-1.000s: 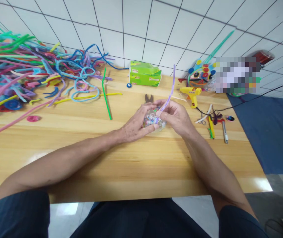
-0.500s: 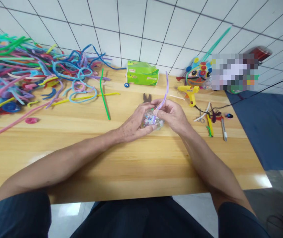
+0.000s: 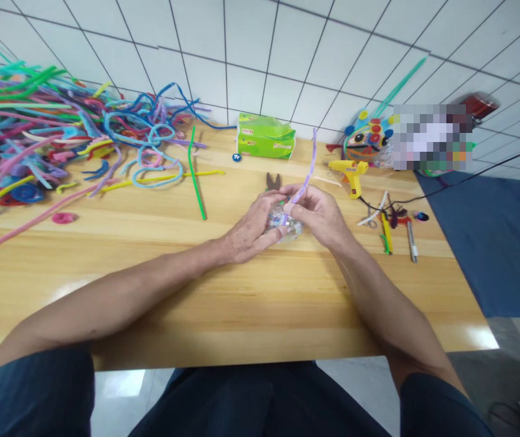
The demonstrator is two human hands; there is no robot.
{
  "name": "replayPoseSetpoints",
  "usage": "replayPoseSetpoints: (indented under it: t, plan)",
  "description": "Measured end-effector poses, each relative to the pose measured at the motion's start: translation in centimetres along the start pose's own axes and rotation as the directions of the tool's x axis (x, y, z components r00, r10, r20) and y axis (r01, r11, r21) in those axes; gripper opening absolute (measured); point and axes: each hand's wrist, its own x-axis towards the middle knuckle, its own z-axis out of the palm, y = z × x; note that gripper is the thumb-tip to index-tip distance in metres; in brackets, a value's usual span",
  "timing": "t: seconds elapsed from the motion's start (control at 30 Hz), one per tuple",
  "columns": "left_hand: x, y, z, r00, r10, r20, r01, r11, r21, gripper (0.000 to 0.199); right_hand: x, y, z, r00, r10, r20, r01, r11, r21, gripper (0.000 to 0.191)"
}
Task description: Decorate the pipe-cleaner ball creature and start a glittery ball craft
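Left grip (image 3: 249, 229) was curled round a clear beaded ball (image 3: 282, 222) | right grip (image 3: 317, 212) was pinched on a lilac pipe cleaner (image 3: 308, 173) | ball was held just above the bench (image 3: 242, 303), near pliers (image 3: 273, 181).

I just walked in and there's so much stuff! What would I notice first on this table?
Probably the huge tangle of colourful fuzzy craft wires piled at the far left of the wooden table. Next, in the middle, the left hand and right hand hold a small clear sparkly ball with a purple wire sticking up from it. To the right lies a yellow glue gun.
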Motion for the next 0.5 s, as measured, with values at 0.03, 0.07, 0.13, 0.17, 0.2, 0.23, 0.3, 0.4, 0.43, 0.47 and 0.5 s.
replayPoseSetpoints:
  t: [0.03,0.07,0.13,0.17,0.2,0.23,0.3,0.4,0.43,0.47,0.5]
  plan:
    - [0.0,0.1,0.1,1.0,-0.013,-0.009,0.013,1.0,-0.018,0.06,0.0,0.0,0.0,1.0,-0.001,-0.001,0.001,1.0,-0.002,0.028]
    - [0.1,0.2,0.1,0.999,-0.037,-0.02,0.036,0.998,-0.044,0.063,0.0,-0.1,0.1,1.0,0.0,0.001,0.0,1.0,-0.002,0.027]
    - [0.2,0.6,0.2,0.993,-0.113,-0.037,0.108,0.989,-0.105,0.069,-0.1,-0.1,0.2,1.0,0.008,0.007,-0.008,1.0,-0.002,0.026]
    - [0.3,0.8,0.2,0.987,-0.155,-0.04,0.149,0.98,-0.135,0.071,-0.2,-0.2,0.2,1.0,0.015,0.008,-0.015,1.0,-0.002,0.025]
    - [0.3,1.0,0.2,0.98,-0.195,-0.035,0.187,0.969,-0.164,0.072,-0.2,-0.2,0.2,1.0,0.024,0.007,-0.024,1.0,0.0,0.026]
    - [0.4,1.2,0.2,0.973,-0.229,-0.026,0.22,0.957,-0.188,0.072,-0.2,-0.3,0.2,0.999,0.036,0.006,-0.036,0.999,0.005,0.027]
    - [0.4,1.5,0.1,0.965,-0.264,-0.002,0.257,0.942,-0.216,0.071,-0.2,-0.5,0.1,0.998,0.065,0.009,-0.065,0.998,0.02,0.033]
    - [0.4,1.6,-0.1,0.974,-0.226,0.007,0.225,0.961,-0.162,0.071,-0.1,-1.0,-0.3,0.996,0.091,0.019,-0.092,0.995,0.04,0.036]
    - [0.4,1.5,-0.1,0.98,-0.2,0.003,0.199,0.972,-0.124,0.07,-0.1,-1.2,-0.4,0.996,0.087,0.016,-0.087,0.995,0.041,0.036]
    - [0.4,1.4,-0.2,0.985,-0.174,-0.001,0.173,0.981,-0.086,0.07,-0.1,-1.4,-0.5,0.997,0.077,0.013,-0.077,0.996,0.039,0.038]
    - [0.4,1.3,-0.2,0.989,-0.149,-0.003,0.149,0.987,-0.054,0.07,-0.1,-1.5,-0.6,0.998,0.066,0.011,-0.066,0.997,0.035,0.041]
